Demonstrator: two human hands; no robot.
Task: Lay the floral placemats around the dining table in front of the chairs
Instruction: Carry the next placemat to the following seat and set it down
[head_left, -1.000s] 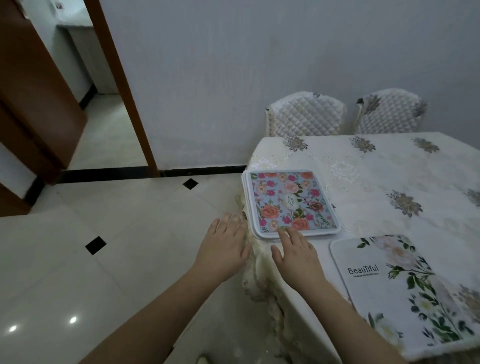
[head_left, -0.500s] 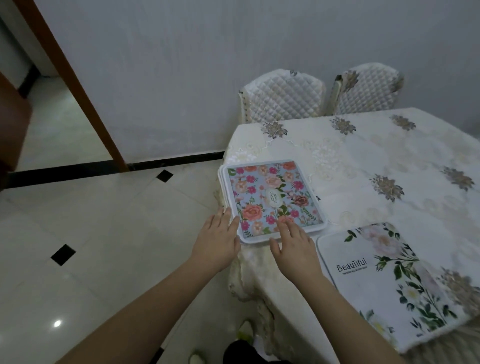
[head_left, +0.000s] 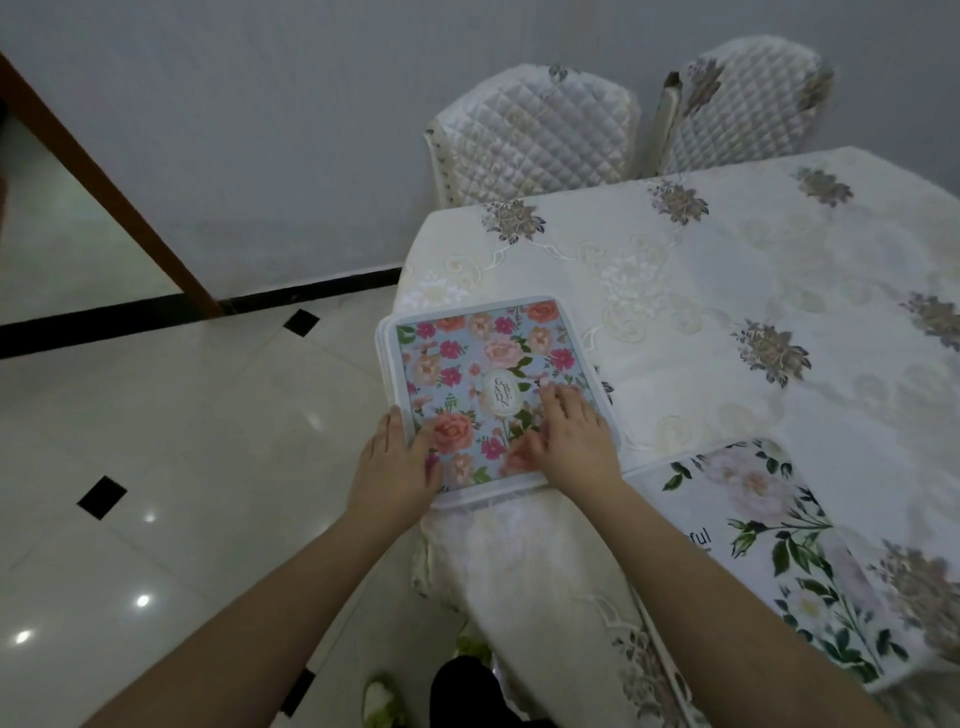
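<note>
Bare forearms, no sleeves, dark trousers

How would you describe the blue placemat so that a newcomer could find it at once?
Start at the table. On its near left corner, under both hands, lies the blue placemat. Unlike the white mat to its right, it is crowded with pink and orange roses.

Free room: wide bare span of worktop beyond the mats.

Blue floral placemat stack fills the near-left corner; white rose-print placemat lies near its right edge, covering the near edge. Both hands sit on the blue stack. Two quilted white chair backs close the far side. Open tiled floor on the left.
</note>
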